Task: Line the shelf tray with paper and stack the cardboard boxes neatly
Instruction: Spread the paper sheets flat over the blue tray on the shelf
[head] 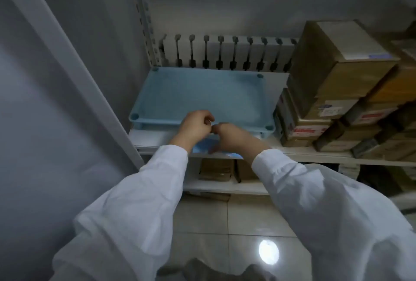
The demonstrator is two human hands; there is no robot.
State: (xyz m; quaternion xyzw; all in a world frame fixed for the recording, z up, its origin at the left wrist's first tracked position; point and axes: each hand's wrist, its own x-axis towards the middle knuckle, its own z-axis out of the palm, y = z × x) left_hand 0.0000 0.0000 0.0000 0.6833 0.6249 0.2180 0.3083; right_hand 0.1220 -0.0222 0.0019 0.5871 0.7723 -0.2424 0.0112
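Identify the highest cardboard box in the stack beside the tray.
The big white-labelled box on top; the others beside the blue tray lie beneath it.

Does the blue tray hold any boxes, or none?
None: the blue tray shows a bare top; the cardboard boxes stand stacked beside it on the shelf.

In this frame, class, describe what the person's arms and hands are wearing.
The left sleeve and right sleeve are long, loose, creased white fabric, ending in plain cuffs at the wrists. The left hand and right hand are bare: no gloves or watch visible.
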